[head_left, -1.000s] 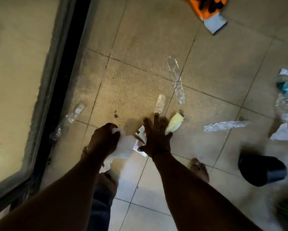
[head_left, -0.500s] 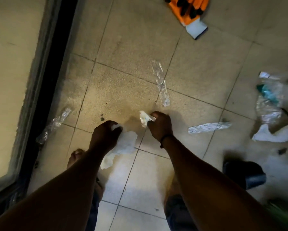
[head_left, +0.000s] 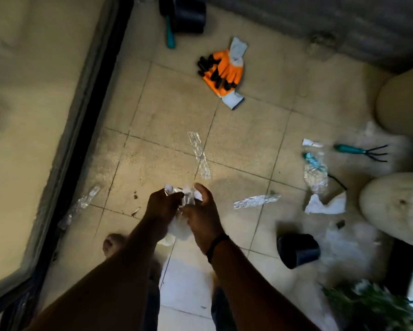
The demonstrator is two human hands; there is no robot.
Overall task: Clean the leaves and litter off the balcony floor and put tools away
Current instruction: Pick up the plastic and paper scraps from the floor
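Left hand [head_left: 163, 203] and right hand [head_left: 202, 211] grip the wrapper wad [head_left: 185, 199]. Nearest plastic strip [head_left: 199, 155] lies at 12 o'clock, long axis 11-to-5, right hand nearer.

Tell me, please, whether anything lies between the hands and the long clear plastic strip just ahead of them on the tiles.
Nothing visible does. Bare tile separates the hands from the long clear plastic strip. Both hands already grip a wad of white and clear litter, so they are not free.
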